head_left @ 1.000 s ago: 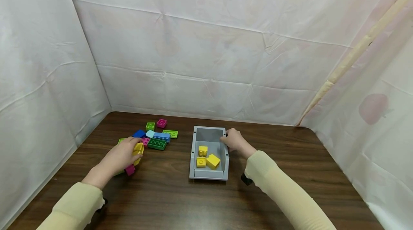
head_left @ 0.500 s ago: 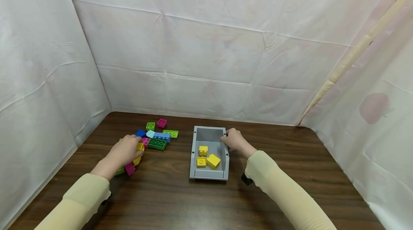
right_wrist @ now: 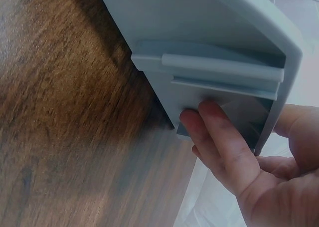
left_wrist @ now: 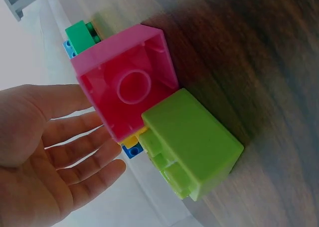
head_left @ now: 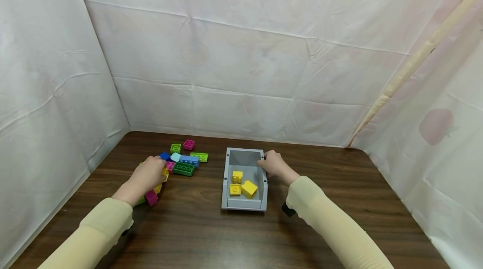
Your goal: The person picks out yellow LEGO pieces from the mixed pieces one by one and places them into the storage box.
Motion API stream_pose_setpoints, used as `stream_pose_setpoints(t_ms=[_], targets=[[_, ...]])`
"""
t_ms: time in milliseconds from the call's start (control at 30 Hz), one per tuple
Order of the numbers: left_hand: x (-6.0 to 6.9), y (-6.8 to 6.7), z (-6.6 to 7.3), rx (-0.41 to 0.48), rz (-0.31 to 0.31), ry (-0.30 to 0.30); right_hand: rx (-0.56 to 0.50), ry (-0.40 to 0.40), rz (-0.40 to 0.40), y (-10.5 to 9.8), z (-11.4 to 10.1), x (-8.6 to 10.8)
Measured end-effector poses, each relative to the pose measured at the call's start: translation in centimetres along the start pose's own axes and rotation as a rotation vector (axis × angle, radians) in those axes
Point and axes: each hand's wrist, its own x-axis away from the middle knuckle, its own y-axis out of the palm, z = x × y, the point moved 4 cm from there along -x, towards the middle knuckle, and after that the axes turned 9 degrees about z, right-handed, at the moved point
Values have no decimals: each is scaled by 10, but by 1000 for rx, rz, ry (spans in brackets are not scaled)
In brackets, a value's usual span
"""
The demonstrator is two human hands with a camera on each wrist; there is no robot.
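My left hand (head_left: 146, 174) reaches over the brick pile beside a yellow brick (head_left: 164, 172). Its fingertips are partly hidden behind a magenta brick (left_wrist: 119, 82) in the left wrist view, so a grip cannot be made out. A lime green brick (left_wrist: 194, 142) leans close to the magenta one. My right hand (head_left: 277, 164) holds the right side wall of the grey box (head_left: 244, 205), fingers (right_wrist: 219, 132) on the outside and thumb at the rim. Inside the box lie a two-stud yellow brick (head_left: 237, 177), a square yellow brick (head_left: 235, 190) and a larger yellow block (head_left: 249, 189).
Behind the left hand lie a dark green brick (head_left: 183, 169), a light blue brick (head_left: 189, 159), lime bricks (head_left: 175, 148) and a magenta brick (head_left: 189, 144). White cloth (head_left: 241, 63) walls the back and sides of the brown wooden table (head_left: 339, 185).
My left hand has shifted slightly right and away from me, covering more of the yellow bricks. The box and my right hand have stayed in place.
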Motion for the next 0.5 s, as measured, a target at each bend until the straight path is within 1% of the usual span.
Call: stream_pose_setpoints(t_ms=[233,333,500], targets=[[-2,-2,2,-33,-20,14,-4,8,13,1,0,-1],[-3,-2,2,-49,-17,26,-9,14,7,1,1,-1],[-3,-2,3,-62,-9,42,-5,1,7,1,1,-1]])
